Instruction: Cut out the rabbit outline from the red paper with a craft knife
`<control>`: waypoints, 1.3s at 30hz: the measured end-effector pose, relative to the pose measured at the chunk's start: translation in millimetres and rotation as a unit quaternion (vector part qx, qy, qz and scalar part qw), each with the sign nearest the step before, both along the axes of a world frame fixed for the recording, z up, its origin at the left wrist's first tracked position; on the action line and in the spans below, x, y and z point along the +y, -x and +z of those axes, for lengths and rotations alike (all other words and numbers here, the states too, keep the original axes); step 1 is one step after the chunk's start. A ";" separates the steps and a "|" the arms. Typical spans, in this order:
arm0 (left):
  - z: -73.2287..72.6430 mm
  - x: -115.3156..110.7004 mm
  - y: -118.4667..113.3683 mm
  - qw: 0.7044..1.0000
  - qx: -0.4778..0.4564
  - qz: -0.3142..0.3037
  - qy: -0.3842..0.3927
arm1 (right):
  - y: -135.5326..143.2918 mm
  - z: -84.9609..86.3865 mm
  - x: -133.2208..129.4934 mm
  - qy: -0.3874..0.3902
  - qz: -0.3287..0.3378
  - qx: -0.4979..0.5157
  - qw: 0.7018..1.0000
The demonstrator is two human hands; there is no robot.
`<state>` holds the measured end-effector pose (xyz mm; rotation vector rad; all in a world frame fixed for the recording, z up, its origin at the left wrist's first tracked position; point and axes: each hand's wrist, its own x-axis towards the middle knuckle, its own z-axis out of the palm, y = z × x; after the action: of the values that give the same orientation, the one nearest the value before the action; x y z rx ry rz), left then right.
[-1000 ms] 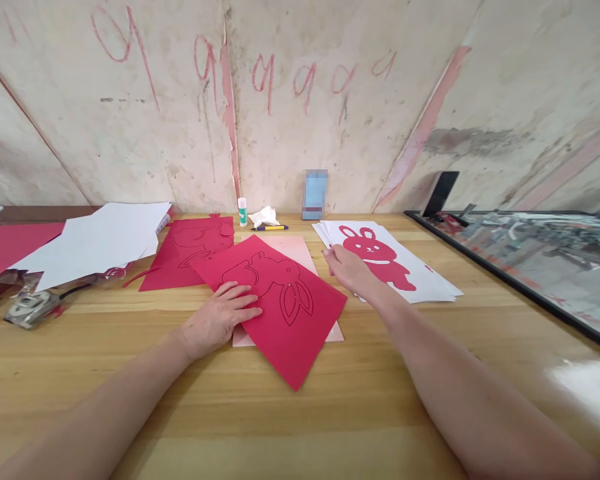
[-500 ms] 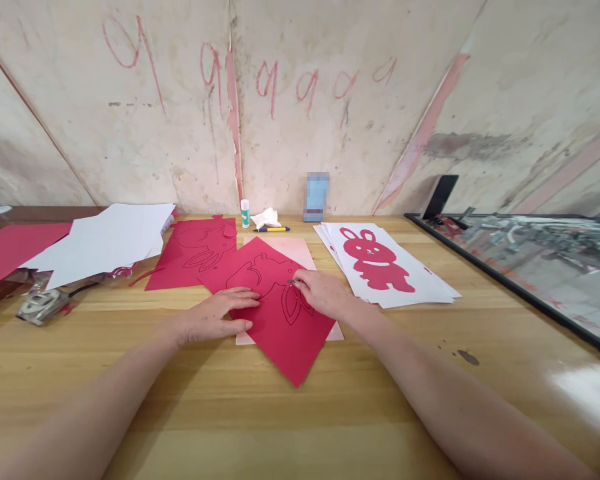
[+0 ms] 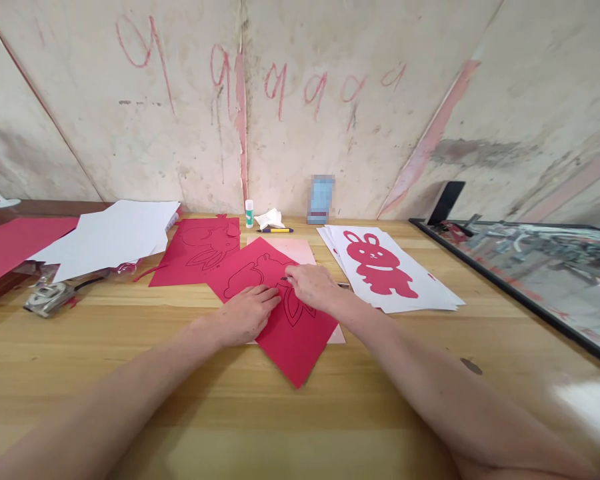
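L hand [image 3: 247, 313] lies flat, fingers spread, pressing the red sheet [image 3: 280, 310] at frame centre. R hand [image 3: 311, 285] is curled around a thin tool [image 3: 285, 278], tip on the rabbit outline drawn on that sheet. Sheet sits tilted over a pink sheet [image 3: 300, 250] on the table [image 3: 300, 413]. Right of it: white stack w/ red rabbit cutout [image 3: 375, 265]. Glue stick [image 3: 249, 213] upper centre.

The left hand [image 3: 247, 313] presses flat on the red sheet [image 3: 285, 320] while the right hand [image 3: 313, 285] holds a thin tool [image 3: 284, 279] to it.
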<state>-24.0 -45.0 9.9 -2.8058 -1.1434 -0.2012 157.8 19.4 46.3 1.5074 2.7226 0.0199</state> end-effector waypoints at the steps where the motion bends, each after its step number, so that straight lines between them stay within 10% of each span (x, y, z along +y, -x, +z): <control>1: -3.1 0.6 0.3 1.000 -0.015 0.004 -0.002 | 0.8 -1.9 0.7 -0.003 -0.001 0.000 1.000; 39: -10.1 1.2 0.0 0.997 -0.066 0.028 0.038 | 6.2 -7.7 -2.8 0.012 -0.003 -0.020 1.000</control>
<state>-24.0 -43.8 -0.2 -2.8591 -1.2807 -0.3513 151.6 16.6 38.6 1.4935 2.6772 0.0176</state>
